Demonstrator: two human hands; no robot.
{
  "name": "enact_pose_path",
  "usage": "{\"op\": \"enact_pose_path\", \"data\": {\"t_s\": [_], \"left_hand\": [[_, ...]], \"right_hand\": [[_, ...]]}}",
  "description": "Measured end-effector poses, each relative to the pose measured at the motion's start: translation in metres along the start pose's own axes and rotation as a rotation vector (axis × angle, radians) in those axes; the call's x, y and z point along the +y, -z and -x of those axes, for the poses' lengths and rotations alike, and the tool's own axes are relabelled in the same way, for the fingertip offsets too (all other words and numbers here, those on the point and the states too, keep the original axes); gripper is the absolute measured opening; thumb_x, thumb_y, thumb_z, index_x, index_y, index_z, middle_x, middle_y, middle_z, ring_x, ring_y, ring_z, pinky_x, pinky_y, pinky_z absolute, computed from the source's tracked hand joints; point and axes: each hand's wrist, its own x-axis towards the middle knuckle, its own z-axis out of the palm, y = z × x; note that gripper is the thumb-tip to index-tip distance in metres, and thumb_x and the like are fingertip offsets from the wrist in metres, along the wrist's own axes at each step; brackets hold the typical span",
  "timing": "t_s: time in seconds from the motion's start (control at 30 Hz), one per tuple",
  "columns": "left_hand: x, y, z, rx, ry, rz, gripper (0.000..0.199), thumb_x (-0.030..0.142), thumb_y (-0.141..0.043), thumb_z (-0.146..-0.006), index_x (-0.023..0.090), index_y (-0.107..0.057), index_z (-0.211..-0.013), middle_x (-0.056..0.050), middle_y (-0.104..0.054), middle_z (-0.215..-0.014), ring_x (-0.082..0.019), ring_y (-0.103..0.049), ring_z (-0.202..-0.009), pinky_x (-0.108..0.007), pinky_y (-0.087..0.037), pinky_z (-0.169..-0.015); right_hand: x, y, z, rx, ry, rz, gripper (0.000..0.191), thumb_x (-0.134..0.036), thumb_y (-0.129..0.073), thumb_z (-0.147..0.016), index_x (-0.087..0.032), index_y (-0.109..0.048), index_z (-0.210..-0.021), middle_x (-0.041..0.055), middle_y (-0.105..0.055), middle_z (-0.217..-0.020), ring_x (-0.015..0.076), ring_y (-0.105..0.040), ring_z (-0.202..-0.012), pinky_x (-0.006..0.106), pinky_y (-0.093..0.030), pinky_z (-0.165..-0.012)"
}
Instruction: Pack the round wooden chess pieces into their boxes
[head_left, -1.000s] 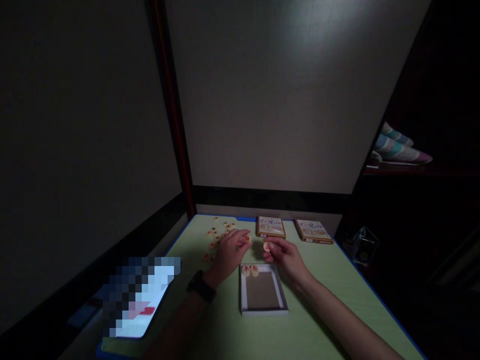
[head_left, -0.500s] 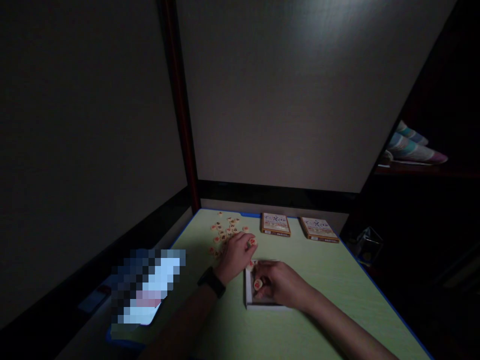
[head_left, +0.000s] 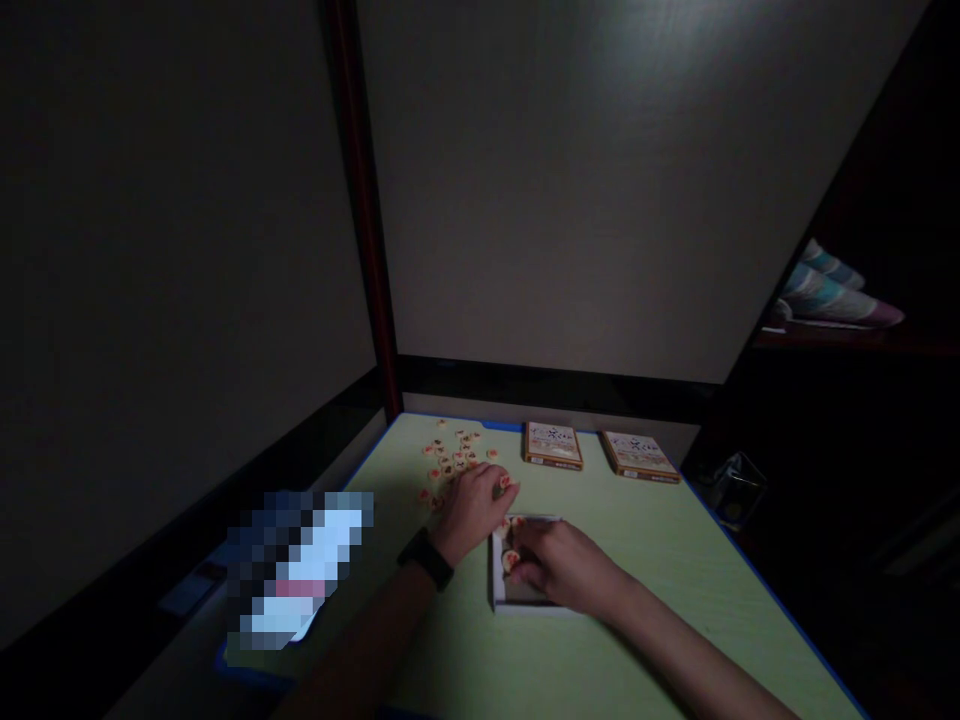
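Phone with blurred-out screen (head_left: pixel 322 560) at far left of the green desk (head_left: pixel 675 570), then loose round pieces (head_left: pixel 447 466) scattered beside the left hand (head_left: pixel 472 505). Left grip pinches a red-marked disc (head_left: pixel 504 483) just beyond the tray's far left corner. Shallow tray (head_left: pixel 498 590) has two pieces (head_left: pixel 517 523) in that corner. Right hand (head_left: pixel 566 570) reaches in from the right, grip pinching a front disc (head_left: pixel 511 561) by the left wall, nearer the person than the pair; round, no long axis. Right hand is nearer this one. Two flat boxes (head_left: pixel 553 445) (head_left: pixel 640 457) lie beyond.
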Motion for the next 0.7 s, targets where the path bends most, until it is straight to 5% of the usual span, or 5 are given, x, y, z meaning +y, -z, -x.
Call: {"op": "enact_pose_path", "data": {"t_s": [0.7], "left_hand": [[0.002,0.000,-0.001,-0.035,0.004,0.012,0.016,0.031,-0.057,-0.086,0.019,-0.067,-0.083,-0.004,-0.071,-0.084,-0.018,-0.064,-0.080,-0.027,-0.046,-0.074]], "right_hand": [[-0.001,-0.017,-0.005,0.097,0.005,-0.047,0.027,-0.005,-0.053,-0.078,-0.018,-0.061,-0.100,0.0064,-0.069,-0.096,0.0199,-0.064,-0.089,0.027,-0.046,-0.078]]}}
